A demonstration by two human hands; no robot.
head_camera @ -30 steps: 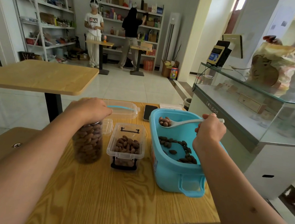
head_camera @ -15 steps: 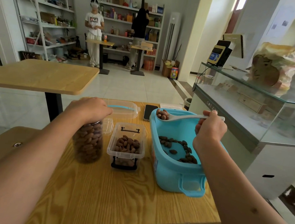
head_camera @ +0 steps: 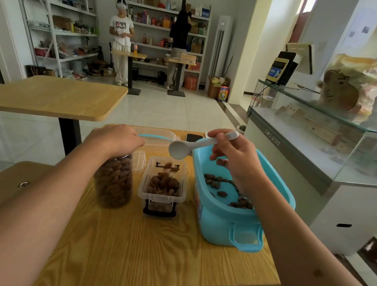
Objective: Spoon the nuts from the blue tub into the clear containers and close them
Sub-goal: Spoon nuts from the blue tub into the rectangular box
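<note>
Your right hand [head_camera: 234, 162] pinches the spoon [head_camera: 182, 149], tipped above the rectangular container [head_camera: 163, 182]; keep it centred there while your left hand [head_camera: 117, 139] grips the jar [head_camera: 113, 181] beside it.

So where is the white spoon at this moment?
In the head view the white spoon is gripped by the right hand, tipped above the small clear container, just left of the blue tub.

Blue tub [head_camera: 225, 220], white spoon [head_camera: 182, 148], brown nuts [head_camera: 164, 183], wood-grain table [head_camera: 146, 255]
</note>
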